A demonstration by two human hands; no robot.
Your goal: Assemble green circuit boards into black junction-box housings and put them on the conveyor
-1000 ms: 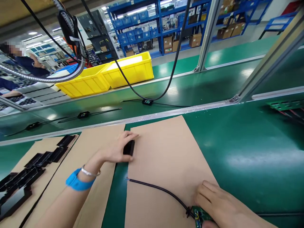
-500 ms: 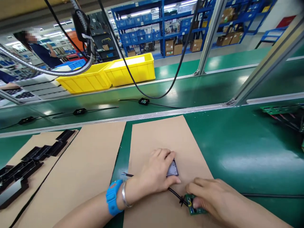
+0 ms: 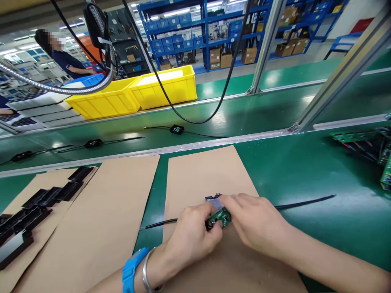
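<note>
Both hands meet over the right cardboard sheet (image 3: 201, 171). My left hand (image 3: 192, 236), with a blue wrist strap (image 3: 132, 268) and a metal bangle, pinches a small green circuit board (image 3: 220, 217). My right hand (image 3: 256, 221) grips the same board from the right, fingers curled over it. A small black plastic case (image 3: 213, 200) lies just behind the board, touching my fingers. A thin black cable runs from the board left (image 3: 159, 223) and right (image 3: 305, 202) across the green mat.
A second cardboard sheet (image 3: 100, 211) lies to the left, and several black plastic cases (image 3: 39, 203) sit further left. Cabled black units (image 3: 176, 129) ride the conveyor belt. Yellow bins (image 3: 165, 87) stand beyond. Green boards (image 3: 360, 136) lie at right. A person works far left.
My left hand carried the black case from the left sheet's edge to the right sheet. My right hand brought the board and cable up from the near edge; both hands now hold the board.
</note>
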